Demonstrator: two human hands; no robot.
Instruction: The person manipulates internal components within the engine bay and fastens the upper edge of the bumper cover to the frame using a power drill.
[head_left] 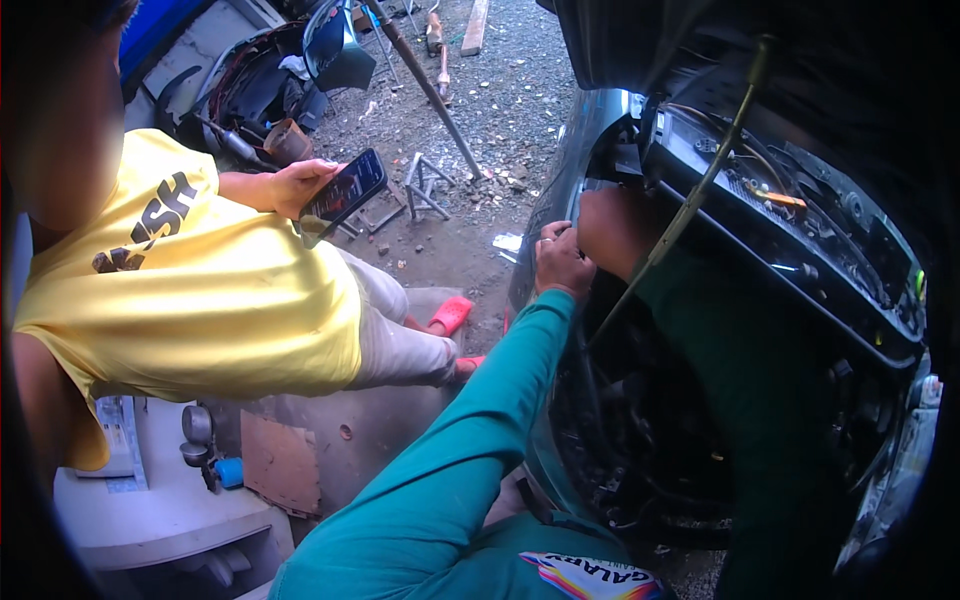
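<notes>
My left hand (563,262), at the end of a green sleeve, is at the inner edge of the car's fender (540,215). Its fingers are curled together, with a ring on one of them, and whatever they pinch is too small or hidden to make out. Close against it, my right hand (612,228) reaches across the front of the open engine bay (640,400). Only its back and wrist show; the fingers are out of sight. The right sleeve is in deep shadow. A thin hood prop rod (690,205) slants up past my right forearm.
The raised hood (650,40) hangs overhead. At left, a person in a yellow shirt (200,300) holds a phone (345,190). Behind lie a metal stand (428,187), a leaning pole (425,85) and removed car parts (260,90). Cardboard (280,463) lies at lower left.
</notes>
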